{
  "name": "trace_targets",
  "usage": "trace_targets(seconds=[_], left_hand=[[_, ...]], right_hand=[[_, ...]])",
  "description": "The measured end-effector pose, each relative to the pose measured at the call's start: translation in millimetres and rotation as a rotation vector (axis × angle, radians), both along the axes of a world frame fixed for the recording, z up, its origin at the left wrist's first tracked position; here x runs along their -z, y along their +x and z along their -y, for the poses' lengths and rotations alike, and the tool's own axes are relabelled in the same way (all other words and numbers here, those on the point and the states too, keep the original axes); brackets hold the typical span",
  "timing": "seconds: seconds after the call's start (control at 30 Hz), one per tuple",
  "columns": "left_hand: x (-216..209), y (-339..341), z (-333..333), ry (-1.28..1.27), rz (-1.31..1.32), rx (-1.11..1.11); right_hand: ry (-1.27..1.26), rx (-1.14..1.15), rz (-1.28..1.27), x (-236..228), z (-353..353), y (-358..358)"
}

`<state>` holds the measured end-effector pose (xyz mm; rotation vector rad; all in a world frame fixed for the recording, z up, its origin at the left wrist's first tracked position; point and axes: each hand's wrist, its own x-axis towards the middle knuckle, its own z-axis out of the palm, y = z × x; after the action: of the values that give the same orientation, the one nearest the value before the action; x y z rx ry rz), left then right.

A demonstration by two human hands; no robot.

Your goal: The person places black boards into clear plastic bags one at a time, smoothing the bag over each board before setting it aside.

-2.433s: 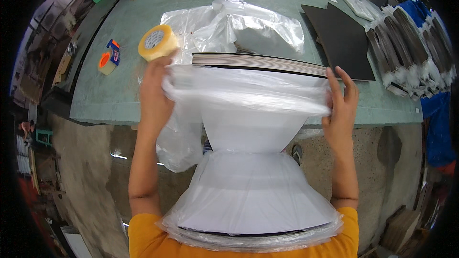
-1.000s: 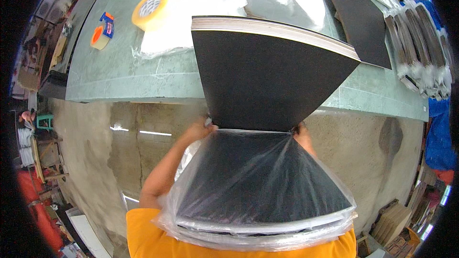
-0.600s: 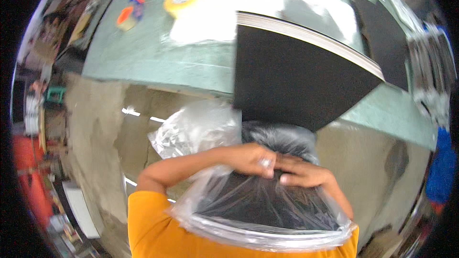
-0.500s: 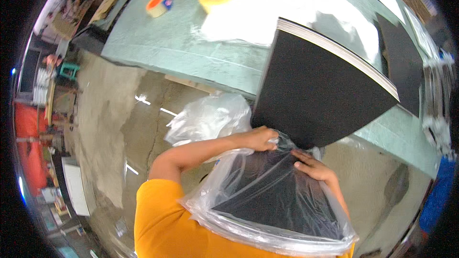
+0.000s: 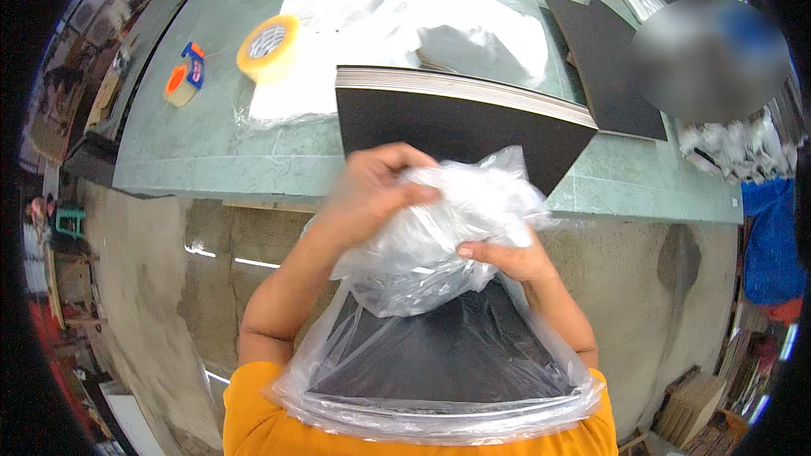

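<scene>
A clear plastic bag [image 5: 439, 245] lies over a black panel [image 5: 439, 346], whose far end leans against my body. The bag's loose upper part is bunched up in front of me. My left hand [image 5: 380, 190] pinches this bunched film between thumb and fingers, slightly smeared by motion. From the other side, my right hand [image 5: 511, 257] grips the same plastic, its thumb on top and its fingers partly hidden. Just beyond my hands, a stack of black boards with pale edges [image 5: 456, 118] rests at the table's near edge, partly covered by the bag.
On the green table [image 5: 211, 169] lie a large yellow tape roll [image 5: 269, 46], a small tape roll in a blue dispenser [image 5: 184, 76] and white plastic sheets [image 5: 355, 25]. More black boards [image 5: 612, 76] lie at the right. Wooden stacks [image 5: 688, 405] stand on the floor.
Both hands have gathered and raised the loose plastic, which hung left of the boards before. My left hand moved up and left. The view shifted, so the table now appears squarer ahead.
</scene>
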<state>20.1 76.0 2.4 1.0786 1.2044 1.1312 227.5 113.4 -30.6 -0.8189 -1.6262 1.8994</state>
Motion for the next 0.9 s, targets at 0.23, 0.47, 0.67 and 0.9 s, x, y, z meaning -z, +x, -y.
trace_targets(seconds=[0.23,0.47,0.67,0.9], left_hand=[[10.7,-16.3,3.6,0.029,0.028,0.015],[5.6,-11.1,-0.5,0.026,-0.213,0.1],[0.1,4.2,-3.1,0.661,-0.943,-0.116],[-5.6,60.8,9.6,0.367,-0.449,0.049]], right_hand=[[0.287,-0.136,0.041,21.5,-14.9,49.1],[0.897,0.171,0.115,-66.5,-14.1,45.0],[0.554,0.107,0.435,-49.5,-12.2,39.7],[0.127,0.006,0.113,-30.2,-22.5,11.3]])
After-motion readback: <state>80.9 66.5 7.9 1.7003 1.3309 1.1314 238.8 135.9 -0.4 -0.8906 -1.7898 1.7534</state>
